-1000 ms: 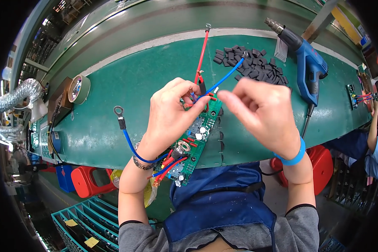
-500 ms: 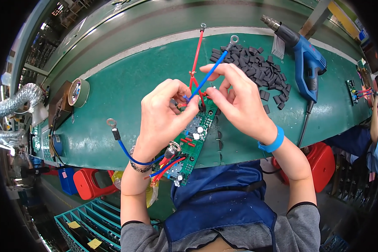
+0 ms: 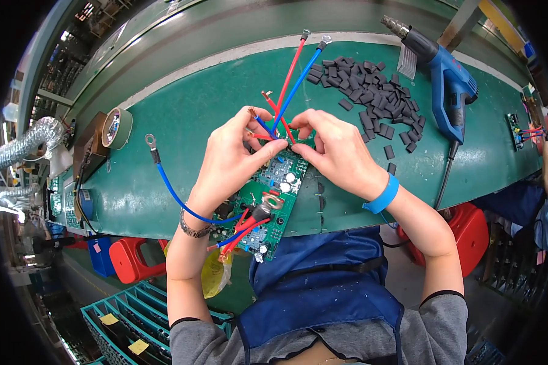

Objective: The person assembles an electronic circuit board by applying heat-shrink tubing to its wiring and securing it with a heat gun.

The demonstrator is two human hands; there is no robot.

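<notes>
Both hands are over the upper end of a green circuit board (image 3: 290, 199). From between them rise a long blue wire (image 3: 299, 82) and a long red wire (image 3: 293, 64), each tipped with a ring terminal. My left hand (image 3: 232, 155) is closed on the blue wire near its base, beside short bare-ended leads. My right hand (image 3: 342, 152) pinches a short red wire (image 3: 273, 104) low down, thumb and fingertips close to the board. Fingers partly hide the wires' bases. Another blue wire (image 3: 173, 194) with a ring terminal arcs left across my left wrist, and more red leads (image 3: 240, 238) hang at the board's near end.
A pile of black sleeve pieces (image 3: 377, 97) lies right of the wires. Beyond it rests a blue heat gun (image 3: 449, 85), its cord running toward the table's front edge. At left stand a round tub (image 3: 117, 129) and a silver duct (image 3: 33, 146). Another board (image 3: 514, 131) is far right.
My right hand has come down from the long blue wire to the wires' base. The long blue wire now leans beside the long red one, and the short leads are spread to the left.
</notes>
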